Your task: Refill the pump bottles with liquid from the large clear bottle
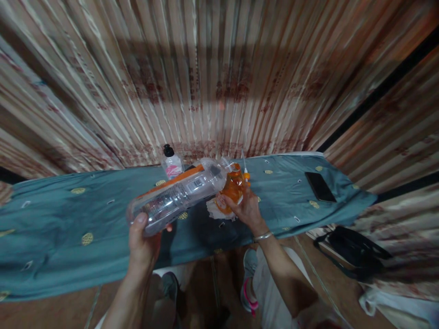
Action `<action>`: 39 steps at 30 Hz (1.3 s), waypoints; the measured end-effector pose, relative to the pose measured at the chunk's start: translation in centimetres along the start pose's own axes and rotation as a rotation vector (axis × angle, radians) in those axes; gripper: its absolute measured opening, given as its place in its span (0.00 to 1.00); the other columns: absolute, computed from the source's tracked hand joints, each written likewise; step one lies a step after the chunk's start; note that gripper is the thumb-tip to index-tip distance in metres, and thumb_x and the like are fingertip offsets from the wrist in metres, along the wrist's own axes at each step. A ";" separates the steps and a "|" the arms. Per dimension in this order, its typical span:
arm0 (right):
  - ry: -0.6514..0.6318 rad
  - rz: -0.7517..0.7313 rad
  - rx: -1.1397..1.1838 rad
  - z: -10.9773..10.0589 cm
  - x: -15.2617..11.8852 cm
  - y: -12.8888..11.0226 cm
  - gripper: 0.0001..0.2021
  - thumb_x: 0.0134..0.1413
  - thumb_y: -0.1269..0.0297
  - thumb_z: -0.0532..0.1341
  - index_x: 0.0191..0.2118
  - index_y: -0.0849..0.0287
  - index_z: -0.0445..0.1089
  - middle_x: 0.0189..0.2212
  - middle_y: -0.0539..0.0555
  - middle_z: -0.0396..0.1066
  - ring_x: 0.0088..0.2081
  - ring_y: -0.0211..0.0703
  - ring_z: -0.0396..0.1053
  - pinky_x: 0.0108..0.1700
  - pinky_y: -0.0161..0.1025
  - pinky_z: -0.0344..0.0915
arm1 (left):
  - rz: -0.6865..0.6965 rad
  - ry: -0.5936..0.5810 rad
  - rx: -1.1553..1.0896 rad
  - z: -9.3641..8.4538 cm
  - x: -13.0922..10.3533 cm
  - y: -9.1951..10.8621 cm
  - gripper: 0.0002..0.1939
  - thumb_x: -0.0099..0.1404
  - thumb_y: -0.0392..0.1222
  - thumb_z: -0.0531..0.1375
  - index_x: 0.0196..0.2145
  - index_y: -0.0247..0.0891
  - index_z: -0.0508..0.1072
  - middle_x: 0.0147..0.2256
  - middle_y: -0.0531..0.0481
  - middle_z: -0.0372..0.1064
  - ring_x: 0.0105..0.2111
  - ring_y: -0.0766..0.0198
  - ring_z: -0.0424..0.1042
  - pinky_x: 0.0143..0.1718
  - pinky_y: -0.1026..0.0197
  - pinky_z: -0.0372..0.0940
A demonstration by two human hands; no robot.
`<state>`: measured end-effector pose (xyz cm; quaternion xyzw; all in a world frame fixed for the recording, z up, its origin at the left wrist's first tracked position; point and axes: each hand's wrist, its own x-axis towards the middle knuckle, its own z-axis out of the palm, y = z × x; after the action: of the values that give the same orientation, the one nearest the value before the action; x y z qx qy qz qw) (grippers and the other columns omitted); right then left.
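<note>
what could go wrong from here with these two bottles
The clear bottle leans with its neck close to the mouth of the orange bottle, so any liquid might dribble past the rim. The left hand holds the clear bottle near its base, so the neck could wobble.

Pleated curtain (pixel 206 91) backs a dim rm w/ brown, prob. tiled floor (pixel 329 278).

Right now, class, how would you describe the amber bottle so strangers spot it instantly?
Find the teal cloth. Near its middle, the right hand grips the amber bottle. Its orange tint sets it apart from the larger clear plastic bottle tilted in the left hand.
</note>
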<state>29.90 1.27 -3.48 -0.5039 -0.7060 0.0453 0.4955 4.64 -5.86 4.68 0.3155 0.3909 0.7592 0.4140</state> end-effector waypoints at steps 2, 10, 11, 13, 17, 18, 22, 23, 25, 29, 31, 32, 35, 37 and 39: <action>0.048 -0.022 0.000 0.2 -0.2 0.1 0.33 0.61 0.45 0.67 0.63 0.62 0.67 0.51 0.68 0.81 0.50 0.62 0.82 0.51 0.59 0.81 | -0.009 0.013 0.004 0.0 -0.1 0.0 0.22 0.47 0.54 0.73 0.36 0.37 0.79 0.34 0.44 0.80 0.21 0.62 0.72 0.11 0.65 0.63; 0.015 0.031 0.000 0.0 -0.2 0.0 0.32 0.59 0.43 0.67 0.61 0.61 0.68 0.51 0.66 0.80 0.51 0.61 0.81 0.53 0.60 0.79 | -0.033 0.004 0.012 0.0 -0.3 0.3 0.19 0.49 0.53 0.73 0.36 0.41 0.80 0.36 0.46 0.81 0.23 0.60 0.73 0.13 0.64 0.66; 0.011 0.036 0.008 0.0 -0.2 0.0 0.32 0.59 0.43 0.67 0.61 0.61 0.68 0.50 0.66 0.80 0.50 0.61 0.81 0.53 0.59 0.79 | -0.028 0.003 0.014 0.0 -0.3 0.3 0.19 0.49 0.53 0.73 0.36 0.40 0.80 0.36 0.45 0.81 0.23 0.60 0.73 0.13 0.65 0.66; 0.008 0.045 0.022 0.0 -0.3 0.0 0.32 0.60 0.44 0.67 0.61 0.61 0.67 0.50 0.67 0.81 0.49 0.61 0.81 0.51 0.59 0.80 | -0.024 0.000 0.013 -0.1 -0.2 0.1 0.20 0.49 0.54 0.73 0.35 0.40 0.80 0.36 0.45 0.81 0.23 0.61 0.73 0.13 0.65 0.65; 0.007 0.083 0.043 0.2 -0.4 -0.1 0.35 0.59 0.44 0.67 0.64 0.62 0.65 0.50 0.67 0.81 0.49 0.62 0.82 0.51 0.59 0.80 | -0.026 0.008 0.001 -0.2 -0.1 -0.2 0.21 0.49 0.56 0.73 0.35 0.38 0.80 0.34 0.45 0.80 0.23 0.61 0.73 0.13 0.65 0.65; 0.012 0.095 0.050 0.2 -0.4 -0.1 0.37 0.58 0.43 0.67 0.65 0.62 0.64 0.51 0.68 0.80 0.49 0.62 0.82 0.51 0.59 0.80 | -0.027 0.011 -0.003 -0.2 0.0 -0.3 0.22 0.49 0.56 0.73 0.36 0.38 0.80 0.34 0.45 0.80 0.22 0.61 0.73 0.13 0.65 0.65; 0.019 0.180 0.073 0.1 -0.3 -0.3 0.49 0.53 0.38 0.69 0.72 0.63 0.55 0.61 0.72 0.74 0.55 0.66 0.80 0.53 0.59 0.79 | -0.020 0.012 -0.012 -0.3 0.0 -0.3 0.24 0.48 0.56 0.73 0.37 0.37 0.79 0.32 0.46 0.78 0.22 0.60 0.74 0.13 0.65 0.65; 0.009 0.205 0.082 0.0 -0.2 -0.4 0.52 0.52 0.37 0.70 0.72 0.63 0.54 0.62 0.73 0.72 0.55 0.67 0.79 0.54 0.59 0.78 | -0.021 0.012 -0.010 -0.3 -0.1 -0.3 0.24 0.48 0.55 0.73 0.37 0.37 0.79 0.31 0.46 0.78 0.22 0.60 0.74 0.13 0.65 0.66; -0.026 0.251 0.111 -0.3 0.0 -0.7 0.55 0.50 0.35 0.70 0.73 0.63 0.52 0.63 0.72 0.72 0.56 0.67 0.78 0.56 0.60 0.77 | -0.027 0.022 -0.009 -0.2 -0.1 -0.3 0.23 0.49 0.54 0.73 0.37 0.37 0.79 0.31 0.47 0.78 0.22 0.60 0.74 0.13 0.65 0.66; -0.099 0.303 0.190 -1.0 0.8 -1.1 0.55 0.48 0.35 0.71 0.74 0.60 0.53 0.60 0.69 0.75 0.57 0.66 0.78 0.59 0.60 0.75 | -0.041 0.045 -0.017 -0.2 0.0 -0.2 0.24 0.45 0.55 0.74 0.34 0.38 0.79 0.31 0.47 0.79 0.21 0.60 0.73 0.12 0.66 0.65; -0.134 0.309 0.221 -1.4 1.4 -1.3 0.52 0.49 0.36 0.71 0.73 0.58 0.56 0.59 0.67 0.77 0.56 0.65 0.79 0.59 0.59 0.76 | -0.046 0.046 -0.022 -0.2 0.1 -0.2 0.24 0.43 0.56 0.74 0.33 0.38 0.79 0.30 0.47 0.78 0.19 0.62 0.72 0.11 0.66 0.63; -0.148 0.307 0.227 -1.5 1.6 -1.4 0.51 0.50 0.36 0.71 0.72 0.58 0.57 0.59 0.66 0.77 0.56 0.65 0.79 0.58 0.59 0.76 | -0.050 0.047 -0.023 -0.1 0.2 -0.2 0.24 0.43 0.56 0.74 0.33 0.38 0.79 0.30 0.47 0.78 0.19 0.62 0.71 0.11 0.66 0.63; -0.160 0.279 0.214 -2.0 2.1 -1.6 0.46 0.52 0.35 0.69 0.70 0.56 0.61 0.58 0.65 0.78 0.56 0.64 0.79 0.58 0.59 0.75 | -0.051 0.049 -0.019 0.0 0.1 -0.1 0.22 0.45 0.54 0.74 0.34 0.38 0.80 0.29 0.47 0.78 0.20 0.62 0.72 0.12 0.67 0.62; -0.167 0.252 0.227 -2.2 2.2 -1.7 0.43 0.56 0.35 0.66 0.70 0.55 0.62 0.58 0.64 0.78 0.56 0.63 0.79 0.58 0.57 0.75 | -0.047 0.049 -0.013 0.1 0.0 0.0 0.22 0.45 0.54 0.74 0.35 0.38 0.80 0.29 0.46 0.78 0.21 0.61 0.72 0.12 0.67 0.62; -0.182 0.231 0.268 -2.4 2.2 -1.9 0.40 0.60 0.36 0.63 0.69 0.55 0.63 0.57 0.63 0.79 0.56 0.61 0.79 0.59 0.56 0.75 | -0.052 0.048 -0.007 0.2 -0.1 0.1 0.24 0.45 0.55 0.73 0.35 0.37 0.80 0.29 0.46 0.78 0.21 0.61 0.72 0.13 0.67 0.63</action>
<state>30.44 1.01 0.23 -0.5049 -0.6732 0.2408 0.4837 4.82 -5.88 4.87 0.2856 0.4059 0.7569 0.4252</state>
